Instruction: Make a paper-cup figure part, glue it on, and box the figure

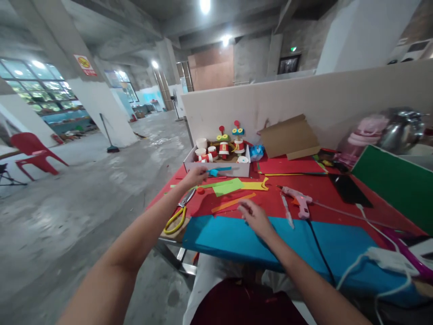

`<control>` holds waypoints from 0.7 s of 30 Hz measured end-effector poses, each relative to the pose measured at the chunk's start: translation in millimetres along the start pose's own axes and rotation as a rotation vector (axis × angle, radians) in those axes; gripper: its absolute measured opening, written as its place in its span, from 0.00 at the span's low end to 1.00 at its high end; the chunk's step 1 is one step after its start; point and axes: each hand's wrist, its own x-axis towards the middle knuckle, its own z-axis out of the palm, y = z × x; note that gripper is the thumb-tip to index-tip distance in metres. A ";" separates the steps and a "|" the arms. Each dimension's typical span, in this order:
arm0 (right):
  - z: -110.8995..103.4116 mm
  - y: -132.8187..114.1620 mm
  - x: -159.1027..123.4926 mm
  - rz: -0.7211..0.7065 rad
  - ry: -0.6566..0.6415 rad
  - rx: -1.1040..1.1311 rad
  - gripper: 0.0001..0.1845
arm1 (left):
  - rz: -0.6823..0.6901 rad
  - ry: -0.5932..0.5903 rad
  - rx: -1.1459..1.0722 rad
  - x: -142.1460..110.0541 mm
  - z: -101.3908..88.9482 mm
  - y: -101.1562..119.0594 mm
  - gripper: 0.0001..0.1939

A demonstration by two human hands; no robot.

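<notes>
9 o'clock: red chair point(35, 155) | 10 o'clock: pillar sign point(85, 65) | 12 o'clock: ceiling lamp point(204, 5) | 3 o'clock: silver jug point(403, 128)

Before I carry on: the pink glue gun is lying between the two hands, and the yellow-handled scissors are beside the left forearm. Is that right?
Not quite: the head view shows the pink glue gun lying to the right of the right hand, not between it and the left hand. The yellow-handled scissors are beside the left forearm.
</notes>
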 end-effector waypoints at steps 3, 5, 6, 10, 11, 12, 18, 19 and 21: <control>-5.3 11.5 21.1 -0.060 0.256 -0.073 0.24 | 0.035 -0.049 0.004 -11.0 24.2 18.3 0.17; -9.0 21.6 29.9 -0.080 0.328 -0.143 0.26 | -0.003 -0.040 0.101 -13.6 26.3 13.4 0.15; -10.5 26.7 32.2 -0.079 0.337 -0.176 0.24 | -0.049 -0.023 0.162 -14.1 21.9 5.0 0.15; -11.8 39.4 33.0 -0.105 0.292 -0.271 0.14 | -0.284 0.002 0.328 -18.5 -9.1 -47.1 0.13; -11.1 40.0 32.5 -0.132 0.272 -0.289 0.13 | -0.317 -0.008 0.351 -20.6 -14.6 -58.9 0.12; -10.2 39.7 31.9 -0.163 0.249 -0.304 0.12 | -0.336 -0.018 0.366 -22.8 -18.1 -68.6 0.12; -9.7 34.6 30.3 -0.214 0.186 -0.315 0.13 | -0.252 0.046 0.326 -22.7 -26.1 -89.1 0.11; -10.4 34.3 30.0 -0.207 0.191 -0.312 0.12 | -0.228 0.055 0.293 -19.5 -28.2 -89.4 0.12; -12.0 34.0 29.4 -0.197 0.198 -0.308 0.12 | -0.163 0.041 0.203 -11.6 -31.3 -90.0 0.13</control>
